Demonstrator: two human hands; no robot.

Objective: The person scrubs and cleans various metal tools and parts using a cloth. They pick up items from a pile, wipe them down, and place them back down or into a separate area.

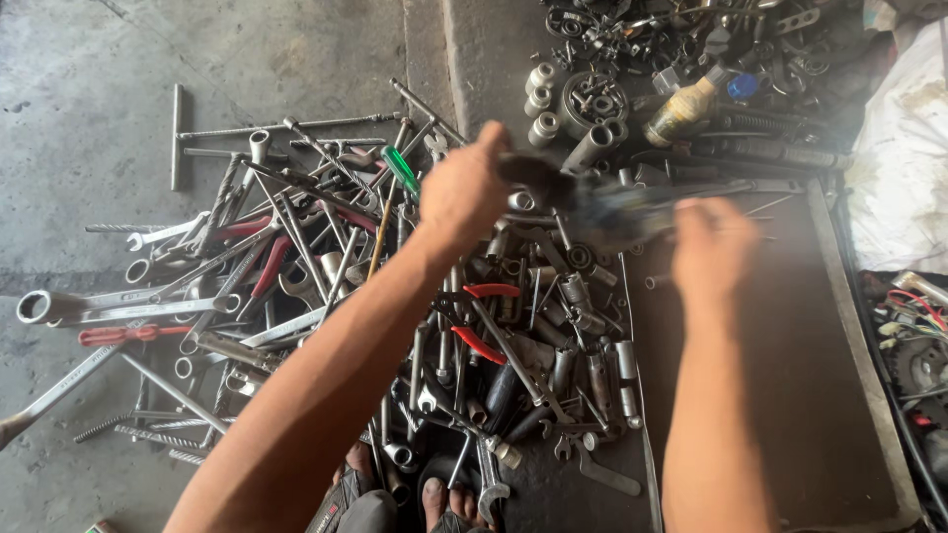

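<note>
A dark, motion-blurred tool (583, 202) sits between both hands at the upper centre of the view; its kind cannot be told through the blur. The left hand (464, 192) is closed around the tool's dark end, fingers wrapped over it. The right hand (713, 247) is itself blurred, at 3 o'clock of the tool and at its far end; whether it grips the tool or only touches it cannot be told.

Directly below the hands, at 6 o'clock, lies a dense heap of metal tools on a dark tray (790, 395). In the heap are red-handled pliers (481, 318), several sockets (626, 360) and short spanners. The right half of the tray is bare board.

At 9 o'clock of the left hand, spread over the concrete floor (99, 59), lies a loose pile of long spanners, T-handle wrenches (179, 135) and a green-handled screwdriver (401, 169). A large ring spanner (94, 306) lies at the far left edge of that pile.

At 12 to 1 o'clock, a second scatter of small dark parts holds three upright sockets (539, 104) in a row and a yellowish bottle with a blue cap (691, 104) lying on its side. A white sack (904, 158) lies at the right edge, with coloured wires (913, 311) below it.

At 6 o'clock, at the bottom edge, the person's toes (444, 498) show among the tools.
</note>
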